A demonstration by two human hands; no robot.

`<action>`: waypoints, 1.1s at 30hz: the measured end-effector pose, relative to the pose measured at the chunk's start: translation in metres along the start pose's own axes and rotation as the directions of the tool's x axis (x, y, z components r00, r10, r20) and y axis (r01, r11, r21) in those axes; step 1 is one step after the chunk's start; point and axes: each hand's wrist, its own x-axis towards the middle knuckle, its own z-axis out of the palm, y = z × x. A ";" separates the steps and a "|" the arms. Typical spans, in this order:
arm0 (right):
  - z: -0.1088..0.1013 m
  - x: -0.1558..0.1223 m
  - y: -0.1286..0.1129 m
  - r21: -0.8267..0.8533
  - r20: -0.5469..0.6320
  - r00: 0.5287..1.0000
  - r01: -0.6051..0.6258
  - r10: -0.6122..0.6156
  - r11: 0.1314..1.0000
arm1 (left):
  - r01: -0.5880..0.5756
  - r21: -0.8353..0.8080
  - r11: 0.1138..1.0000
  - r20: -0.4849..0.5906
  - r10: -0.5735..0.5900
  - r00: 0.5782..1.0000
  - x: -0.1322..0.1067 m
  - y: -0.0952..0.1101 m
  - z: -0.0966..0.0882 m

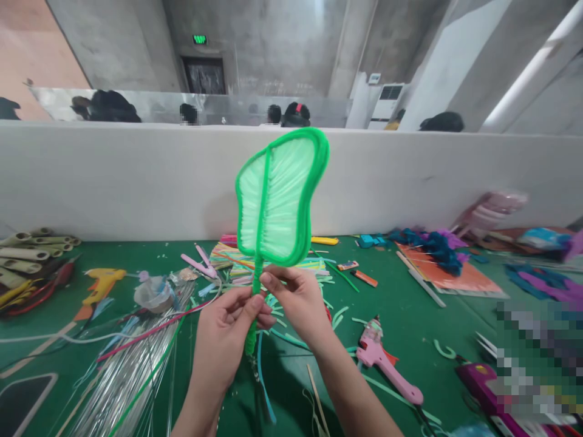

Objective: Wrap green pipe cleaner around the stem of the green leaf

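Note:
A green hand fan (286, 194) stands upright before me, with a fuzzy green rim, a centre rib and pale green filling. Its handle (258, 273) is wrapped in green fuzzy material. My left hand (234, 325) is closed around the lower handle, thumb in front. Higher up, just under the fan's face, my right hand (294, 297) pinches the handle between thumb and fingers. Some of the right fingers are hidden behind. A small chain-like piece (255, 368) hangs below the handle's end, beside a blue-green strip (265, 382).
A pink glue gun (387, 361) lies at right, a yellow glue gun (101, 286) at left. Clear strands (136, 364), bamboo tubes (27, 255), a plastic cup (155, 294) and a purple tool (485, 388) cover the green table. A white partition (136, 182) rises behind.

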 end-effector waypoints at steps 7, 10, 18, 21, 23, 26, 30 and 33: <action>0.007 -0.015 -0.011 -0.441 -0.107 0.951 0.215 -0.289 0.871 | -0.100 0.148 0.984 -0.194 0.128 0.973 -0.001 -0.011 0.008; 0.009 -0.021 -0.011 -0.537 -0.119 0.926 0.244 -0.359 0.808 | -0.107 0.196 0.975 -0.182 0.143 0.973 0.003 -0.014 0.012; 0.003 -0.018 -0.007 -0.385 -0.099 0.952 0.231 -0.289 0.894 | -0.031 -0.223 0.974 -0.052 0.020 0.998 -0.002 -0.016 0.020; 0.003 -0.018 -0.007 -0.375 -0.104 0.955 0.220 -0.276 0.900 | -0.033 -0.284 0.958 -0.102 0.004 0.995 -0.002 -0.017 0.021; 0.003 -0.019 -0.008 -0.409 -0.097 0.948 0.240 -0.303 0.880 | -0.062 -0.256 0.965 -0.141 0.027 0.990 0.000 -0.018 0.020; 0.003 -0.020 -0.008 -0.452 -0.078 0.936 0.273 -0.343 0.849 | -0.089 -0.241 0.966 -0.141 0.056 0.988 0.003 -0.017 0.018; 0.006 -0.020 -0.008 -0.442 -0.080 0.906 0.341 -0.415 0.829 | -0.067 -0.312 0.948 -0.142 0.024 0.990 0.000 -0.011 0.021; 0.010 -0.021 -0.007 -0.373 -0.139 0.889 0.361 -0.436 0.855 | -0.079 -0.387 0.918 -0.173 0.012 0.985 -0.004 -0.007 0.025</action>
